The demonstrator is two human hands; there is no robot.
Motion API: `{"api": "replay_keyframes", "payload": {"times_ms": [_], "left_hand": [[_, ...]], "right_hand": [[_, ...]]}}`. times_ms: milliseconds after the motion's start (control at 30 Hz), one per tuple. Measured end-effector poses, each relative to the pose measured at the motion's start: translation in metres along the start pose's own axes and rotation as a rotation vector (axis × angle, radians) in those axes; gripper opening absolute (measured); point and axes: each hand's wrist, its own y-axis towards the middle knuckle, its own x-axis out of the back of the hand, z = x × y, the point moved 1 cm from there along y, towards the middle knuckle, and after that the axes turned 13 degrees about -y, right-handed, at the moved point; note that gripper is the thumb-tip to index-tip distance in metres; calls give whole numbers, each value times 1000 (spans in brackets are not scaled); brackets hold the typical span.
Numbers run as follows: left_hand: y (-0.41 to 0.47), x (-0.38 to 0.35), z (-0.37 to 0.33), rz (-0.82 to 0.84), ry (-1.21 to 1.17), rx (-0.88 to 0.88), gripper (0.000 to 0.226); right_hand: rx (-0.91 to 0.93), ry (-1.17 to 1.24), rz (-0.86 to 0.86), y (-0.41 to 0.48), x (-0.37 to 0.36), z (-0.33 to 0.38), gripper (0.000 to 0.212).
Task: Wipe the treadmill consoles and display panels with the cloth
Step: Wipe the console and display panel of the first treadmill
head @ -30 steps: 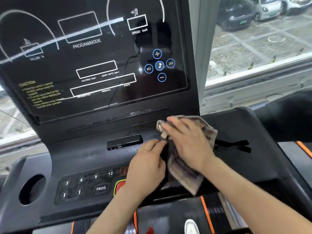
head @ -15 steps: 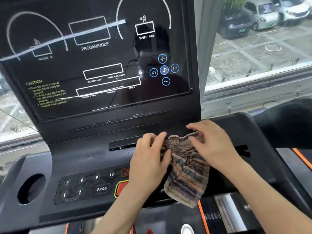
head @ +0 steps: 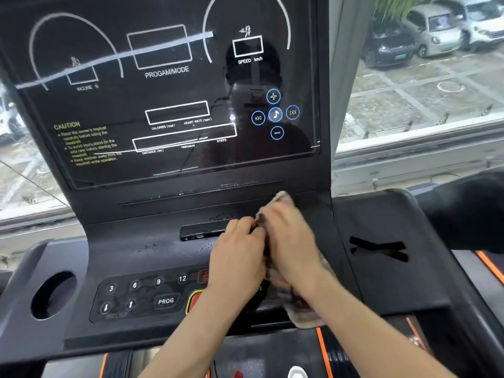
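A black treadmill console fills the view, with its glossy display panel standing above it. A striped brownish cloth lies bunched on the console's middle, mostly covered by my hands. My right hand grips the cloth from above, and a corner of it pokes out past the fingertips. Beside it, my left hand pinches the cloth's left edge with curled fingers. The picture is blurred around both hands.
A keypad with number buttons and a red stop button sits left of my hands. A round cup hole is at the console's far left. Behind the treadmill is a window onto parked cars.
My hands have come together over the cloth, folding it into a narrower bundle. Half a second ago they held it spread apart.
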Motion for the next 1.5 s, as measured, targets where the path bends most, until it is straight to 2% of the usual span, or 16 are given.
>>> {"api": "replay_keyframes", "payload": {"times_ms": [67,133,267,400,500,567,600,733,867,1000,1267,1500], "left_hand": [[-10,0,7,-6,-71,74,20],[-22,-1,3,-1,-198,161,21],[-22,-9,-20,96,-225,177,34],[-4,3,-16,128,-282,259,19],[1,18,-12,-10,-360,205,13],[2,23,-12,-83,-394,168,11],[2,24,-12,-99,-395,155,11],[-5,20,-10,-102,-365,120,18],[-9,16,0,-112,-383,135,19],[-15,20,9,-143,-426,148,17],[-24,48,52,-255,-461,299,8],[-29,61,89,-376,-515,381,17]], "right_hand": [[174,-25,93,-15,-3,3,28],[252,-131,140,-20,7,-21,27],[-86,-207,44,0,35,-66,12],[-119,-238,84,11,36,-46,9],[-198,-85,-111,28,53,-32,8],[-148,-42,-244,47,56,-17,9],[-100,-52,-249,55,51,-8,9],[60,-234,-160,55,28,6,5],[173,-286,-120,55,25,5,4],[180,-308,-92,61,24,6,7],[184,-294,-64,64,13,25,9],[217,-255,-66,67,-2,53,10]]}}
